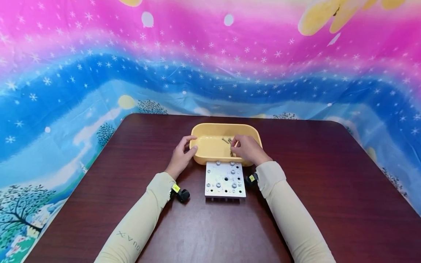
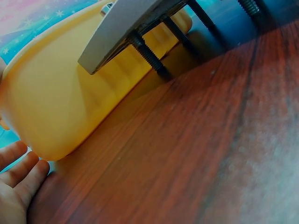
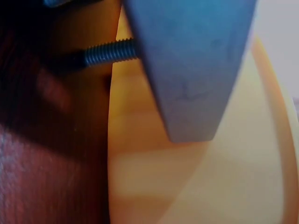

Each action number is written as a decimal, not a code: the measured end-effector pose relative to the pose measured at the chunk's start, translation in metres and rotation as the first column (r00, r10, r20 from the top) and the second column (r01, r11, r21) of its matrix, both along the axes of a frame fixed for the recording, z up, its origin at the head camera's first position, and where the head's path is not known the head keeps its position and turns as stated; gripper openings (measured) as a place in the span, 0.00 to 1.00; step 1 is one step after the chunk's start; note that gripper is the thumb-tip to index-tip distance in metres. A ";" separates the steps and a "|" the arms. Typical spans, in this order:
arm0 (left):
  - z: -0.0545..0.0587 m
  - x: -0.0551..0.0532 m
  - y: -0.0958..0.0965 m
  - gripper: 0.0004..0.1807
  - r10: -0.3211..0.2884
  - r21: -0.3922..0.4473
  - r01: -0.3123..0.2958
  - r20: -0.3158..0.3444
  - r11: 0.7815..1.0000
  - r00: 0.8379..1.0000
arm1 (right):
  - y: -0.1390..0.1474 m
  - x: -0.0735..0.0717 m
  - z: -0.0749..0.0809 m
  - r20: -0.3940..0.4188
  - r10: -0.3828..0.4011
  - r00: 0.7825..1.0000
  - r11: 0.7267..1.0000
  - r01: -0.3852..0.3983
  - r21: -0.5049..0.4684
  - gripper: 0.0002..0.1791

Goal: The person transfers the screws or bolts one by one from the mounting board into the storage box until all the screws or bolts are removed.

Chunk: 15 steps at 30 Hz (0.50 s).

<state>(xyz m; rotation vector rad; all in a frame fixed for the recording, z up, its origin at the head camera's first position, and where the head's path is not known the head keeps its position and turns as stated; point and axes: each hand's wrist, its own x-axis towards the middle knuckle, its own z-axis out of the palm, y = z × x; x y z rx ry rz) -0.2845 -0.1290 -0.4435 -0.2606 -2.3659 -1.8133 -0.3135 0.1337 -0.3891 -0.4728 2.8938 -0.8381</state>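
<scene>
A yellow plastic tray (image 1: 210, 159) stands on the table. My left hand (image 1: 180, 154) holds its left end, with thumb and forefinger at the rim; other fingers show outside the wall in the left wrist view. My right hand (image 1: 247, 148) reaches over the right side into the tray, fingers bent and fingertips down among several small metal bolts (image 1: 225, 140). I cannot tell whether it pinches one. Right in front of the tray is a silver metal plate (image 1: 226, 182) with holes and bolt heads on top. Threaded bolt shanks (image 2: 148, 53) stick out below it.
The plate sits raised above the dark wood-grain table (image 1: 158, 146), its far edge close against the tray's front wall. A printed cloth (image 1: 210, 65) hangs behind and beside the table. Wrist cameras (image 1: 182, 195) flank the plate on both sides.
</scene>
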 end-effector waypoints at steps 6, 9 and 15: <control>-0.007 -0.004 -0.001 0.19 0.008 0.001 -0.008 -0.011 1.000 1.000 | -0.001 0.002 0.002 0.010 0.004 1.000 1.000 -0.004 -0.003 0.05; -0.006 -0.004 -0.001 0.18 0.007 0.011 -0.007 -0.012 1.000 1.000 | -0.001 0.002 0.003 0.009 0.005 1.000 1.000 -0.005 0.002 0.05; -0.004 -0.003 0.000 0.18 0.006 0.013 -0.006 -0.007 1.000 1.000 | -0.001 0.002 0.003 0.022 0.001 1.000 1.000 -0.001 0.004 0.09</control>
